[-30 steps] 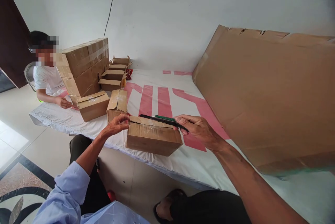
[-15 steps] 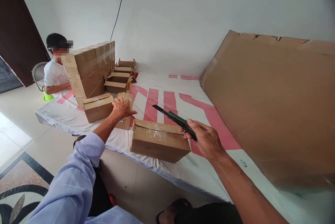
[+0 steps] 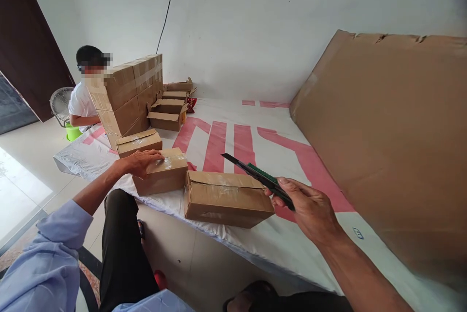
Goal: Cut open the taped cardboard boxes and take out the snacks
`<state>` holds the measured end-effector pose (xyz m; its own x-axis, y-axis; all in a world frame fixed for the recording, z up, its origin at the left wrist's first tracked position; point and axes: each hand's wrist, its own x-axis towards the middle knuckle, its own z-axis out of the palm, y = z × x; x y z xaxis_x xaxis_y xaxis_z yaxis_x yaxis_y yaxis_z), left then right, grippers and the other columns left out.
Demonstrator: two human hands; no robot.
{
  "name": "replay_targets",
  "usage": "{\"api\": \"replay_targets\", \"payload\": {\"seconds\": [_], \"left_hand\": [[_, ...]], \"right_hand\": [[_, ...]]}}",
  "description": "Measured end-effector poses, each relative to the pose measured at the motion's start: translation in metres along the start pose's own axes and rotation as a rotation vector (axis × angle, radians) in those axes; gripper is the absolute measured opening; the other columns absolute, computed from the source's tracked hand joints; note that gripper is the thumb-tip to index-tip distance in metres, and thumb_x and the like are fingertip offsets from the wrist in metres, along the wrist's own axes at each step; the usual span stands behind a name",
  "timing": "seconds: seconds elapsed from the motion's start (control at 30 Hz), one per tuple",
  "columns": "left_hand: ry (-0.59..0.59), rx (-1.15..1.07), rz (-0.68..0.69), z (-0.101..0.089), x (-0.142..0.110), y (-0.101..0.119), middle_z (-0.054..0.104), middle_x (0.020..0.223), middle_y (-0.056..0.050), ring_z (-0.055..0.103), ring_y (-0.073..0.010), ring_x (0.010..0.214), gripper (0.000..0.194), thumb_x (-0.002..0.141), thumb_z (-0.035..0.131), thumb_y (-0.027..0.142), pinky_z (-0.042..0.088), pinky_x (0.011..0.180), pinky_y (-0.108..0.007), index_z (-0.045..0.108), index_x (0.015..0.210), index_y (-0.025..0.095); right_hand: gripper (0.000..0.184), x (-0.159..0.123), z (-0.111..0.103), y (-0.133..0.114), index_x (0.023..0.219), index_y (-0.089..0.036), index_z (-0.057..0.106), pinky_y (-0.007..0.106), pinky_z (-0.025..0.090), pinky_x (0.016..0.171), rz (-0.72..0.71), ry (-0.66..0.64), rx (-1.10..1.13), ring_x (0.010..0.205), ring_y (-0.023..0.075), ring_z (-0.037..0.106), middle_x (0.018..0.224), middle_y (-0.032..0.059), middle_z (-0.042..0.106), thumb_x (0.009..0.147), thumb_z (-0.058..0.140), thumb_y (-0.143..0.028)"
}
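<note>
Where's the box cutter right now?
Head view, just right of centre: the box cutter is in the right hand, near the right end of the nearest cardboard box.

The left hand [image 3: 142,162] had left the left end of the right-hand carton [image 3: 228,200] and lay across the left part of the top of the middle carton [image 3: 168,175]. That carton had turned: formerly end-on to the near edge, it now presented its long side, just beside the right-hand carton. In the right hand [image 3: 312,207], the knife [image 3: 260,180] had tilted more steeply; its tip, first close to the left hand, was now well apart from it. At far left, the co-worker [image 3: 82,100] had drawn back, the previously visible hand now hidden behind the stack of cartons [image 3: 126,100]; more of a green object [image 3: 73,132] showed.
</note>
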<state>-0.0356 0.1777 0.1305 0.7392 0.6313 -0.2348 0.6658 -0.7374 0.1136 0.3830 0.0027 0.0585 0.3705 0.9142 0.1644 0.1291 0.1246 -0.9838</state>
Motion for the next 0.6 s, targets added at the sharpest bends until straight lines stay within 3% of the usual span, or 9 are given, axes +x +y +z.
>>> {"api": "replay_targets", "payload": {"seconds": [0.1,0.2,0.27,0.37,0.47,0.6], "left_hand": [[0.002,-0.014,-0.08,-0.011,0.001,-0.014,0.054,0.165,-0.011,0.055,-0.0363,0.147,0.098,0.074,0.085,0.041,0.046,0.118,-0.045,0.047,0.164,0.031],[0.109,0.031,-0.273,-0.023,0.017,-0.03,0.05,0.167,-0.017,0.049,-0.0435,0.15,0.097,0.082,0.077,0.07,0.039,0.122,-0.058,0.046,0.165,0.029],[0.188,0.068,-0.396,-0.026,0.034,-0.037,0.048,0.167,-0.02,0.045,-0.0482,0.151,0.094,0.088,0.066,0.079,0.033,0.122,-0.068,0.048,0.165,0.028],[0.241,0.081,-0.465,-0.02,0.059,-0.041,0.042,0.171,-0.021,0.037,-0.0507,0.155,0.086,0.096,0.056,0.079,0.029,0.121,-0.075,0.048,0.166,0.03],[0.204,0.06,-0.428,-0.009,0.077,-0.038,0.037,0.175,-0.017,0.031,-0.0501,0.157,0.078,0.1,0.051,0.075,0.026,0.121,-0.078,0.048,0.166,0.034],[0.199,0.014,-0.353,0.0,0.081,-0.04,0.051,0.165,-0.015,0.043,-0.0449,0.15,0.065,0.102,0.052,0.068,0.03,0.12,-0.077,0.059,0.157,0.034]], "right_hand": [[0.063,-0.002,-0.004,0.002,0.076,-0.026,0.076,0.034,0.048,0.05,0.013,0.009,0.008,0.054,0.016,0.051,0.071,0.0053,0.072,0.072,0.08,-0.089],[0.062,-0.003,-0.004,0.002,0.076,-0.026,0.076,0.034,0.049,0.051,0.012,0.01,0.006,0.054,0.016,0.052,0.072,0.0056,0.073,0.073,0.081,-0.088],[0.062,-0.003,-0.002,0.002,0.074,-0.025,0.074,0.034,0.049,0.053,-0.006,0.008,-0.011,0.055,0.0159,0.052,0.07,0.0053,0.072,0.075,0.079,-0.086],[0.062,-0.002,0.004,0.003,0.073,-0.024,0.072,0.034,0.048,0.054,-0.037,0.009,-0.074,0.055,0.0167,0.051,0.065,0.0041,0.068,0.08,0.075,-0.086],[0.061,-0.001,0.008,0.006,0.071,-0.025,0.069,0.034,0.047,0.056,-0.051,0.015,-0.135,0.056,0.0177,0.051,0.06,0.0027,0.064,0.083,0.071,-0.084],[0.058,-0.004,0.014,0.007,0.069,-0.026,0.066,0.034,0.045,0.058,-0.069,0.042,-0.148,0.057,0.0179,0.051,0.06,0.0021,0.063,0.087,0.068,-0.081]]}}
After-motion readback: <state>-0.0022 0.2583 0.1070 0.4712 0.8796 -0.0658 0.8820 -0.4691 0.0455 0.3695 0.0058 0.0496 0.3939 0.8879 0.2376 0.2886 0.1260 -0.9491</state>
